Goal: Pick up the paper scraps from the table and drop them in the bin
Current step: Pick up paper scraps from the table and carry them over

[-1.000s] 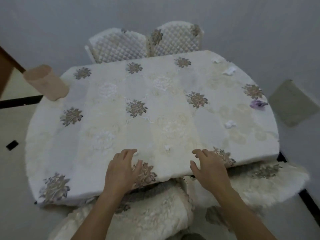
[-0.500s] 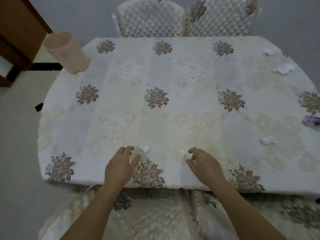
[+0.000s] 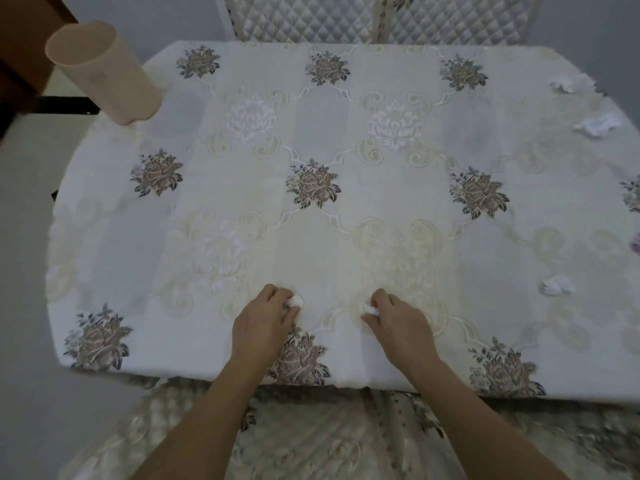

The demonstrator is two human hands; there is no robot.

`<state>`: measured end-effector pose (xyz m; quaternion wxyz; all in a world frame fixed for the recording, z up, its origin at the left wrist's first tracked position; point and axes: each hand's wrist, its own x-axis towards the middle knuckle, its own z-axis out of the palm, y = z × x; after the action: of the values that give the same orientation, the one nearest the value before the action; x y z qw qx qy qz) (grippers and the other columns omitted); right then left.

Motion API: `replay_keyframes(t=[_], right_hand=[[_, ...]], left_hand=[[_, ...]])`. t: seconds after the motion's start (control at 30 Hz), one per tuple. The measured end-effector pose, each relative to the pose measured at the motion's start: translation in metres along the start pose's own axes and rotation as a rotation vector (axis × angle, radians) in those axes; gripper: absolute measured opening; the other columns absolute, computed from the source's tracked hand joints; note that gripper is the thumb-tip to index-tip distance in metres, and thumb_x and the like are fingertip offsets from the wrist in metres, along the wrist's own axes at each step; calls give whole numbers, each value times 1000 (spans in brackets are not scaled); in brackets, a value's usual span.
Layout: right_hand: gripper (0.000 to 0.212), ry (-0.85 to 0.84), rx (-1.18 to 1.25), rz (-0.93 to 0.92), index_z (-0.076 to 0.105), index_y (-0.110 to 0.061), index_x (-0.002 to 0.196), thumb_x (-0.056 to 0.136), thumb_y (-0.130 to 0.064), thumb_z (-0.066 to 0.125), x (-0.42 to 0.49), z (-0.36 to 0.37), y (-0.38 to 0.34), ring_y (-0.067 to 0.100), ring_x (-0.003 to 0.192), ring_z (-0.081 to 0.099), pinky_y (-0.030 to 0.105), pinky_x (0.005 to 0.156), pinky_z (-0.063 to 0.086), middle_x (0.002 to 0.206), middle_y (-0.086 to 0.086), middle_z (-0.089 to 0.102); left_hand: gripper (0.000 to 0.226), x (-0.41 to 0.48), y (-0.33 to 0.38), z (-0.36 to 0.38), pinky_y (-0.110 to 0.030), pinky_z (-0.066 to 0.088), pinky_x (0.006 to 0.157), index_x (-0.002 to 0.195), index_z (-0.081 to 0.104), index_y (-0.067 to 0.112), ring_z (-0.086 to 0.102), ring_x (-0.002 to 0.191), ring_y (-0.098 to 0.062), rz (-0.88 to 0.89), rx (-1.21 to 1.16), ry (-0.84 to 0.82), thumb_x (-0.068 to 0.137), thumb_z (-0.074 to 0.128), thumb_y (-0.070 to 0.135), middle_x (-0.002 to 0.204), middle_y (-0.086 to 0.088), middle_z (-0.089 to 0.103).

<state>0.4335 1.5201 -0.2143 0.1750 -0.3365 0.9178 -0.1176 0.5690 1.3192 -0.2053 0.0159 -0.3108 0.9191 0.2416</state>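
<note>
My left hand (image 3: 265,323) pinches a small white paper scrap (image 3: 295,301) lying on the flowered tablecloth near the front edge. My right hand (image 3: 398,320) pinches a second white paper scrap (image 3: 370,309) beside it. More white scraps lie to the right: one at mid right (image 3: 557,285), one further back (image 3: 598,124) and one at the far right corner (image 3: 568,84). A purple scrap (image 3: 636,244) peeks in at the right border. The beige cylindrical bin (image 3: 104,71) stands on the table's far left corner.
The oval table (image 3: 346,140) carries a cream cloth with embroidered roses. Two quilted chairs (image 3: 450,19) stand behind it, and a covered chair (image 3: 311,438) sits under me. A brown door (image 3: 24,32) is at the far left.
The view has closed in on the table. Both hands moved forward from the table's edge, and their fingers have closed onto the two nearest white scraps.
</note>
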Motion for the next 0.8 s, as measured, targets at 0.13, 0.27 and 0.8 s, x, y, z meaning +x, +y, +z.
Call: replay_keyframes(t=[0.13, 0.27, 0.8], right_hand=[[15, 1, 78, 33, 53, -17, 100, 99, -33, 51, -2, -1, 2, 21, 73, 59, 36, 65, 45, 84, -2, 62], [13, 24, 235, 123, 52, -22, 88, 94, -31, 60, -6, -5, 6, 16, 59, 55, 33, 57, 46, 62, -11, 52], [14, 363, 576, 109, 72, -25, 96, 90, -37, 66, -34, -95, -28, 4, 61, 64, 26, 62, 55, 62, -9, 68]], left_hand=[[19, -1, 3, 9, -36, 53, 59, 108, 70, 17, 64, 78, -22, 60, -10, 14, 94, 65, 28, 103, 1, 64], [17, -1, 8, 13, -40, 54, 60, 105, 71, 12, 65, 78, -25, 111, -70, 22, 95, 65, 23, 99, -3, 65], [11, -31, 85, -64, -32, 48, 53, 88, 62, 33, 61, 55, -17, 82, -542, 193, 94, 62, 42, 87, 19, 59]])
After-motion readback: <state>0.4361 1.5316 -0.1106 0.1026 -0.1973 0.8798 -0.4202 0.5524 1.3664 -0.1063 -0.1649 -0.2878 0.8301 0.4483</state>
